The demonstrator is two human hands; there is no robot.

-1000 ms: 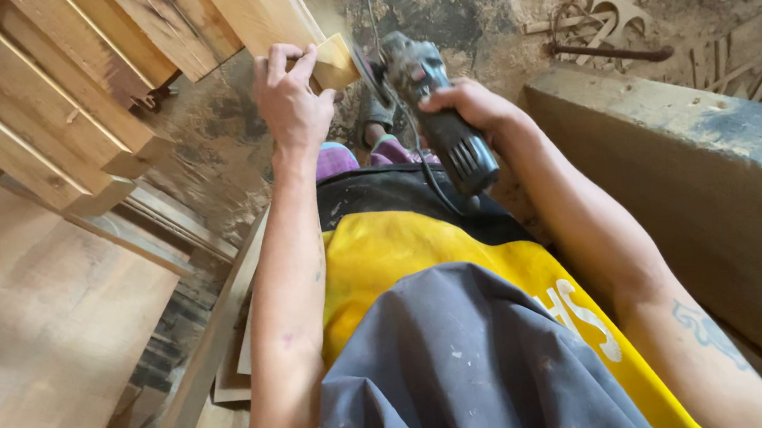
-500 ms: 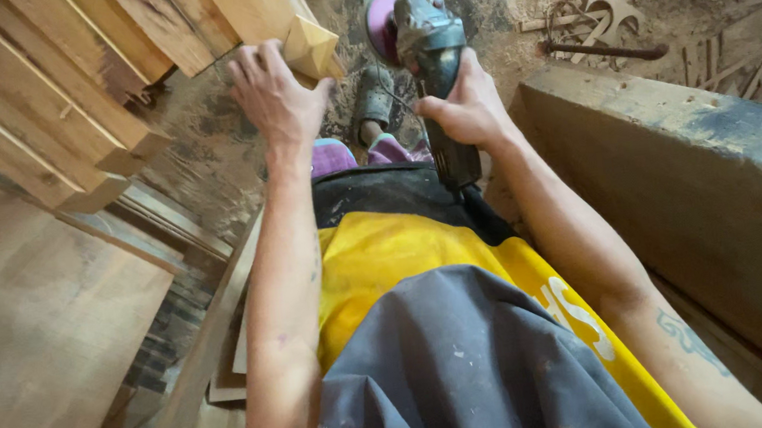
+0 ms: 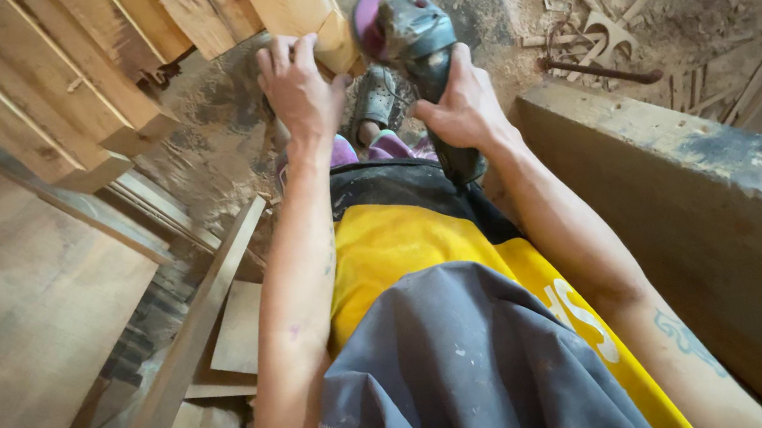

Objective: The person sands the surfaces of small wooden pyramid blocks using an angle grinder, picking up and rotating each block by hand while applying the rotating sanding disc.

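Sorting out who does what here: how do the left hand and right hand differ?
The left hand lies spread on the end of a pale wooden beam; the right hand is closed around the angle grinder. The left shows its back; the right is wrapped around the tool's body. Both are bare.

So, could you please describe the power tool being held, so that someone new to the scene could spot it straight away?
Start from the stack of pale wooden beams at the upper left and follow the end of the rightmost beam, where the left hand rests. Just to its right, the right hand grips an angle grinder. It is the only grey machine there, with a round pink sanding disc facing the wood.
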